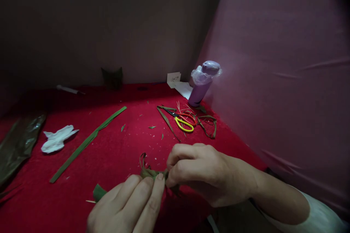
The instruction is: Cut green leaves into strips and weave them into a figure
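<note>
At the near edge of the red cloth, both hands come together on a bundle of green leaf strips [149, 172] with thin curled ends sticking up. My left hand [131, 204] is closed on it, fingers pressed together from the left. From the right, my right hand [202, 173] pinches the other side of the bundle with its fingertips. A piece of green leaf [98, 193] and a thin pale stick [90, 201] show beside my left hand. Much of the bundle is hidden by the fingers.
Scissors [183, 121] with red and yellow handles lie beyond my right hand, among leaf strips and toothpicks. A purple bottle [201, 87] stands behind. Left are a long green leaf strip [90, 139], a crumpled tissue [58, 138] and a plastic bag [20, 145]. A pink curtain [281, 62] hangs right.
</note>
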{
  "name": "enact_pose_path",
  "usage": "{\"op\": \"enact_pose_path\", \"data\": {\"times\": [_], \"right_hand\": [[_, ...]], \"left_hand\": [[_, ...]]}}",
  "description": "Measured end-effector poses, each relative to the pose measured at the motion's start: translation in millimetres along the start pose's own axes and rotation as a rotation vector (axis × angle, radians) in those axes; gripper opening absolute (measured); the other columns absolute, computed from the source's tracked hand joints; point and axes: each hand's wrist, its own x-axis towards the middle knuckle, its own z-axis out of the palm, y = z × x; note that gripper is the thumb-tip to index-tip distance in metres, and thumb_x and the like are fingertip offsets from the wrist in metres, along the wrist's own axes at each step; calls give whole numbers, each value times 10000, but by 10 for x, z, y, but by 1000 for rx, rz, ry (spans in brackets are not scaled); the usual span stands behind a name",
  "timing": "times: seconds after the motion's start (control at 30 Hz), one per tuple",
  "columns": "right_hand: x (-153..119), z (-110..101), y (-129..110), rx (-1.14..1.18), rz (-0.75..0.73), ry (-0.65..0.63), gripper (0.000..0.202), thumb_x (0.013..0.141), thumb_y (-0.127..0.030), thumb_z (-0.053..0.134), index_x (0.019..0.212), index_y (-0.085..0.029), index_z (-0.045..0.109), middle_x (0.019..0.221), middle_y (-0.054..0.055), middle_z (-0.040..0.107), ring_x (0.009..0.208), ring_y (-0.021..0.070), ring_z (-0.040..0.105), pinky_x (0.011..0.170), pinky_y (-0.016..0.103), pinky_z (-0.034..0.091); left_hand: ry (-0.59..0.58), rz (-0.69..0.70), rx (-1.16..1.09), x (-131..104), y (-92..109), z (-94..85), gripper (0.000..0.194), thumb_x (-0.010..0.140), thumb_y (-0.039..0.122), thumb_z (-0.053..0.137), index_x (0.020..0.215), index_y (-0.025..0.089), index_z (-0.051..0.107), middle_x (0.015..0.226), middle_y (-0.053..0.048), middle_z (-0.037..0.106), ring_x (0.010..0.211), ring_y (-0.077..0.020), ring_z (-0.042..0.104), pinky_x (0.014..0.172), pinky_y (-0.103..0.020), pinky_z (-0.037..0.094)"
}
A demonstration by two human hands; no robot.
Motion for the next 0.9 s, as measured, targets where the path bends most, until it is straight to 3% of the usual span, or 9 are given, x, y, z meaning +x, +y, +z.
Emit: {"op": "enact_pose_path", "data": {"times": [0.23, 0.4, 0.5, 0.63, 0.9], "right_hand": [[-71, 88, 11, -129, -37, 86, 213, 790, -11, 461, 938, -72, 603, 852, 76, 583, 696, 122, 528, 558, 218, 434], [-98, 109, -16, -349, -45, -3, 246, 852, -153, 492, 1076, -213, 577, 807, 2, 548, 617, 99, 483, 498, 202, 378], [-96, 100, -17, -401, -74, -23, 163, 857, -184, 495, 972, -203, 608, 740, -10, 519, 570, 96, 446, 475, 207, 358], [-94, 88, 18, -330, -137, -5, 191, 799, -103, 503, 959, -130, 603, 832, 40, 580, 647, 132, 510, 542, 246, 417], [-83, 92, 85, 23, -80, 37, 257, 787, -43, 432, 1020, -71, 538, 845, 92, 607, 788, 143, 549, 666, 236, 470]], "left_hand": [[-2, -9, 5, -3, 14, 0, 241, 872, 189, 471, 961, 46, 644, 765, -99, 713, 714, -220, 646, 577, -322, 510], [40, 8, 15, 5, 25, 13, 172, 846, 105, 483, 905, 69, 640, 731, -92, 712, 698, -218, 647, 589, -326, 517], [11, 12, 4, 6, 20, 6, 190, 850, 96, 463, 909, 64, 640, 756, -100, 720, 712, -220, 653, 606, -334, 523], [-8, 14, 25, -10, 3, 0, 229, 871, 130, 437, 942, 68, 645, 780, -96, 722, 729, -217, 657, 608, -328, 521], [-19, -11, 1, -22, 10, 23, 222, 859, 171, 476, 948, 69, 653, 767, -89, 707, 713, -205, 642, 575, -309, 513]]}}
